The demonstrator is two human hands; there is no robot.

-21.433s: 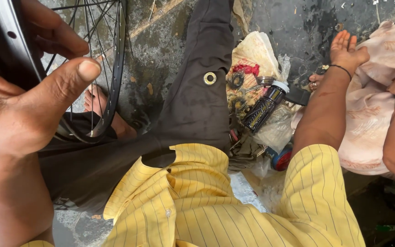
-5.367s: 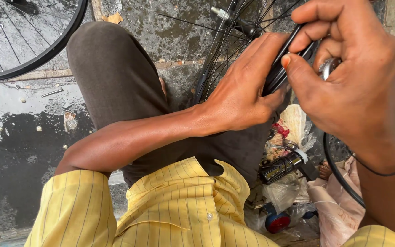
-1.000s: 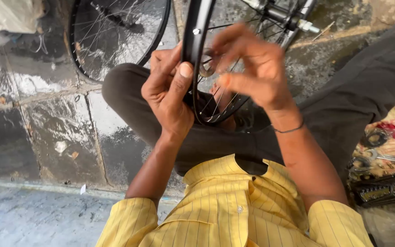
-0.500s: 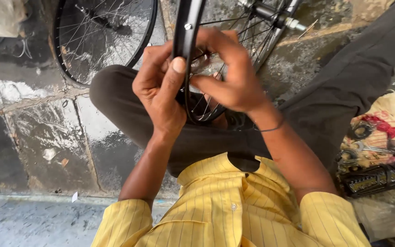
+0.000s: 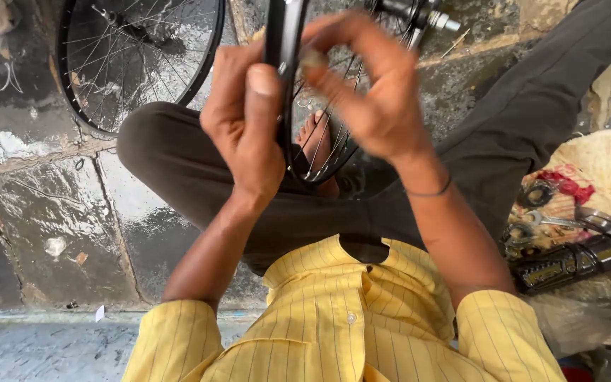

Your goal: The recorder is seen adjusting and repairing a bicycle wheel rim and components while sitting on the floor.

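My left hand (image 5: 242,127) grips the black wheel rim (image 5: 284,42), thumb flat on its edge, fingers clamped round it. The rim stands upright at 12 o'clock, over my crossed legs, its spokes (image 5: 327,141) running down toward my bare foot (image 5: 316,138). My right hand (image 5: 373,92) is on the rim's other side, fingertips pinched together on something small at the rim; too blurred to tell what. A second wheel (image 5: 139,60) lies on the wet stone floor (image 5: 44,212) at 10 o'clock. At 3 o'clock, a cloth (image 5: 602,170) carries small tools and a black cylindrical part (image 5: 574,262).
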